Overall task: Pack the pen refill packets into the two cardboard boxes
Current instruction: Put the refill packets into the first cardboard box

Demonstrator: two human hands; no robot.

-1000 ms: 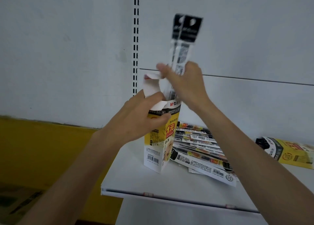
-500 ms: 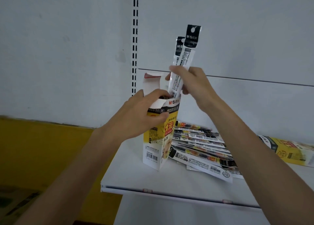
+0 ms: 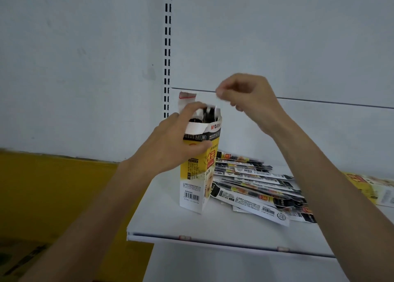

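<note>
A yellow, black and white cardboard box (image 3: 199, 175) stands upright on the white shelf (image 3: 170, 222), top flap open. My left hand (image 3: 174, 147) grips its upper part, fingers over the open rim. Black tops of pen refill packets (image 3: 207, 113) poke out of the opening. My right hand (image 3: 245, 98) hovers just above and right of the opening, fingers pinched together with nothing visible in them. A loose pile of refill packets (image 3: 255, 185) lies flat to the right of the box. A second box (image 3: 371, 188) lies on its side at the far right.
The shelf's front edge (image 3: 213, 240) runs below the box. A white back panel with a slotted black upright (image 3: 167, 47) rises behind. A yellow surface (image 3: 53, 192) sits lower left, beyond the shelf's left end.
The two packets my right hand held above the box have gone down into it. My right hand has let go and lifted slightly; my left hand still holds the box.
</note>
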